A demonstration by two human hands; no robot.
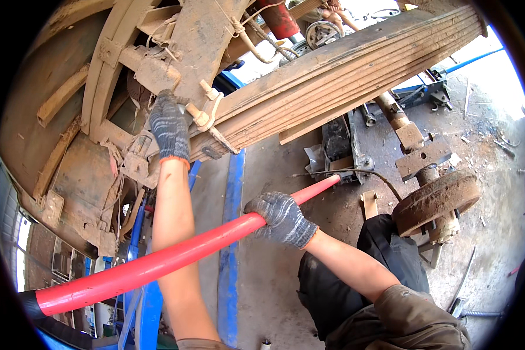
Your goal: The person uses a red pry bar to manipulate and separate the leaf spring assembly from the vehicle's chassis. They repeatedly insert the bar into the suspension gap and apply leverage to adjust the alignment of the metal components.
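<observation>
right hand (pixel 281 220), centre, wraps the red tube (pixel 157 263) and should steady it; left hand (pixel 170 127), upper left, curls near the leaf spring (pixel 344 81), whether gripping i cannot tell.

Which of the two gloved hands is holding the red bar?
The right hand: it grips the red bar, whereas the left hand is away from it, beside the leaf spring.
</observation>
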